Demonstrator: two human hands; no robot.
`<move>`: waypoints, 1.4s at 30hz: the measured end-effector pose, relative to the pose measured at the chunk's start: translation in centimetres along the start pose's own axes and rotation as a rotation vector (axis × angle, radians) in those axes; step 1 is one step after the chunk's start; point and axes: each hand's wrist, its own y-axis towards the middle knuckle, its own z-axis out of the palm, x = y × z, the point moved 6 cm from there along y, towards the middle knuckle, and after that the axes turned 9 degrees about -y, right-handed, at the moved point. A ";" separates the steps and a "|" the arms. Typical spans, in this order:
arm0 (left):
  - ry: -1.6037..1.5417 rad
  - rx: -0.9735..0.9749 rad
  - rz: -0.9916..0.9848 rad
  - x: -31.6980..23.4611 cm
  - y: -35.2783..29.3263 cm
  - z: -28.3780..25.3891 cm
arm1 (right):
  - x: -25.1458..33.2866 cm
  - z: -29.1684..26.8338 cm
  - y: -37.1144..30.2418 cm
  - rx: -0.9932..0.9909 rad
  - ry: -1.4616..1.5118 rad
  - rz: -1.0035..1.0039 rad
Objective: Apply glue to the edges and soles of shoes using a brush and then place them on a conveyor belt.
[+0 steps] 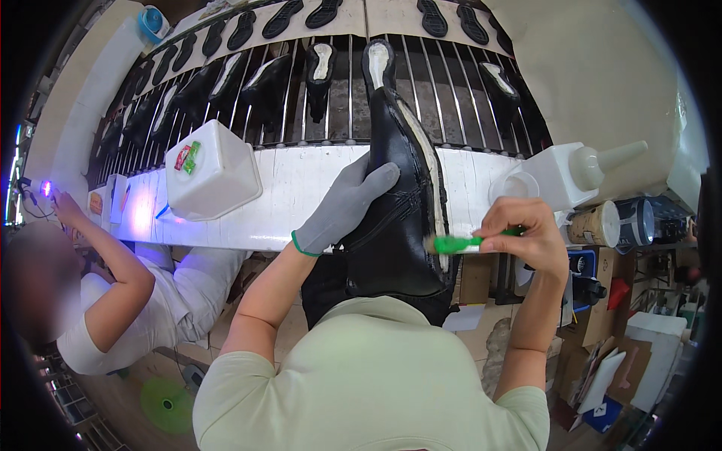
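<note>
A black leather boot [387,233] lies sole side partly up over the bench edge and my lap, its toe pointing away from me. Along its right side runs the pale, whitish underside [427,158], edged in black. My left hand [342,201], in a grey glove with a green cuff, grips the boot's left side, thumb laid over the leather. In my bare right hand [530,231] is a green-handled brush [455,244], pinched between thumb and fingers. The brush's tip is at the pale underside near the heel end; whether it touches, I cannot tell.
Beyond the white bench [301,165], a rack of metal rods [432,90] carries several black boots, with black soles [323,13] behind. A white tub [213,171] stands left; a spouted white bottle [571,173] and a small cup [514,189] stand right. A co-worker [113,301] sits at left.
</note>
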 end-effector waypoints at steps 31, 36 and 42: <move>-0.330 -0.271 0.102 5.4 1.6 -4.2 | -14.8 -3.5 -6.5 -0.317 -1.050 0.829; -0.492 -0.236 0.163 5.7 1.4 -3.4 | -6.8 5.0 -2.4 -0.095 -0.060 0.092; 0.149 -0.045 0.065 5.0 1.0 1.2 | -11.8 14.0 -3.7 -0.627 1.207 0.396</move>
